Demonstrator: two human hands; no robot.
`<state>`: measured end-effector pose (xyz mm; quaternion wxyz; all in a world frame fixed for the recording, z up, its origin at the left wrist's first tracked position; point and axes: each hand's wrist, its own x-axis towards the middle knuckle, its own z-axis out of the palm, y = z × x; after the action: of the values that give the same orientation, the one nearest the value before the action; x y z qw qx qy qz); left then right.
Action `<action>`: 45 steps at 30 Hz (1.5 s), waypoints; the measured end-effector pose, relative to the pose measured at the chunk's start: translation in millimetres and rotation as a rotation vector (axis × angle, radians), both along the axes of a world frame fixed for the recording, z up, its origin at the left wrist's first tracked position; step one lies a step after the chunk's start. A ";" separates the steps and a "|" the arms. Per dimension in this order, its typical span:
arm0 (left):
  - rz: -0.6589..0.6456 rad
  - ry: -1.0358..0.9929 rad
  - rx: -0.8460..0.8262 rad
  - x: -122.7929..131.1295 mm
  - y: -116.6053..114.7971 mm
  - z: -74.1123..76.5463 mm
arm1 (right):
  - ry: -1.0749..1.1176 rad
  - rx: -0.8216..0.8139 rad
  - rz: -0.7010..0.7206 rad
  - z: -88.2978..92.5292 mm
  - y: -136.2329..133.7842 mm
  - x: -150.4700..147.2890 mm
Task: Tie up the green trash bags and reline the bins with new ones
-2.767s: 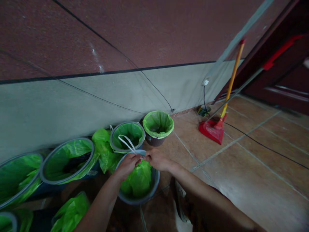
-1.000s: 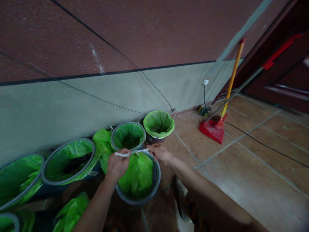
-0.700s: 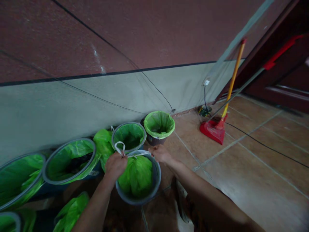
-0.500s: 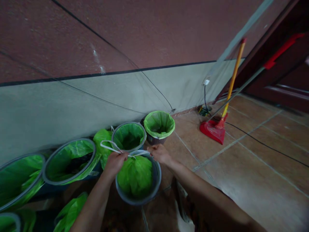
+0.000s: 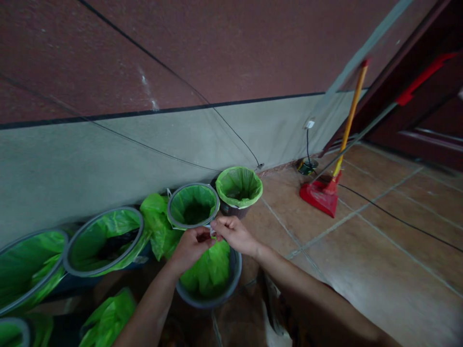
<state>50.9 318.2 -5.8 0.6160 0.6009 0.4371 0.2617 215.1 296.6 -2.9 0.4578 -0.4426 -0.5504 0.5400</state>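
Note:
A bright green garbage bag (image 5: 208,272) bulges inside a grey round bin (image 5: 237,282) in front of me. Its white drawstring (image 5: 211,232) is bunched between my two hands just above the bag's gathered top. My left hand (image 5: 191,246) pinches the string from the left, fingers curled. From the right, my right hand (image 5: 233,233) closes on the same string, fingertips almost touching those of the left. The fingers partly cover the string, so its knot or loop cannot be made out.
Several bins with green liners stand along the wall, among them a grey-rimmed bin (image 5: 193,225) and a dark bin (image 5: 238,207). A tied green bag (image 5: 161,231) sits between bins. On the right, a red dustpan (image 5: 318,197) and broom (image 5: 349,120) stand near a black cable (image 5: 390,212).
My hands have come together from holding the drawstring stretched apart. The long white loop at the left is now gathered in small between my fingers.

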 end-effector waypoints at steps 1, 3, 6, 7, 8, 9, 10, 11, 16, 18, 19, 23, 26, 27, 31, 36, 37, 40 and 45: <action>-0.009 0.020 0.040 1.1 -0.6 -1.5 | 0.040 -0.031 0.008 -1.2 0.8 -0.4; -0.011 0.054 0.114 2.7 -1.1 -3.2 | 0.110 -0.115 -0.001 -4.6 3.2 -0.3; 0.009 0.080 0.184 2.5 -0.4 -3.1 | 0.084 -0.221 -0.017 -11.9 5.7 1.3; 0.015 0.079 0.186 1.9 0.1 -2.8 | 0.029 -0.223 0.002 -14.3 5.6 1.7; 0.026 0.071 0.177 1.2 0.6 -2.7 | -0.042 -0.202 0.035 -16.3 5.2 2.1; 0.044 0.056 0.160 0.6 1.1 -2.8 | -0.122 -0.160 0.071 -17.7 4.3 2.4; 0.065 0.040 0.136 0.0 1.6 -3.0 | -0.202 -0.102 0.099 -18.7 3.4 2.6; 0.091 0.027 0.106 -0.4 2.0 -3.4 | -0.273 -0.043 0.107 -19.1 2.6 2.9; 0.287 -0.014 -0.087 -0.7 1.7 -3.7 | -0.347 0.021 -0.029 -19.8 3.2 5.6; 0.331 -0.058 -0.171 -1.4 0.8 -2.5 | -0.267 0.012 0.005 -21.5 4.5 6.6; 0.339 -0.086 -0.207 -2.0 0.5 -2.0 | -0.236 0.013 0.035 -22.7 4.9 7.0; 0.346 -0.094 -0.147 -4.7 1.2 -2.8 | -0.245 -0.038 0.127 -30.0 4.9 8.6; 0.305 0.046 0.052 -5.4 3.4 -4.7 | -0.314 -0.093 0.137 -34.9 4.4 10.0; 0.289 0.084 0.106 -5.3 4.2 -4.9 | -0.331 -0.098 0.138 -35.5 4.2 10.4; 0.250 0.174 0.249 -5.2 5.9 -2.9 | -0.376 -0.079 0.163 -33.2 3.4 11.9; 0.285 0.190 0.417 -1.0 2.4 -4.8 | -0.395 -0.083 0.058 -31.5 4.9 9.1; 0.298 0.171 0.409 1.0 1.0 -6.5 | -0.375 -0.096 0.042 -31.5 5.1 7.3; 0.309 0.108 0.310 7.2 -2.9 -11.9 | -0.224 -0.184 0.049 -28.8 4.7 1.4; 0.310 0.084 0.221 8.1 -3.5 -14.4 | -0.004 -0.276 0.043 -20.5 4.1 -1.4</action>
<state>59.0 314.7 -20.2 0.4798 0.6007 0.5184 0.3744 213.7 300.7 -23.4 0.3798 -0.4907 -0.4812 0.6193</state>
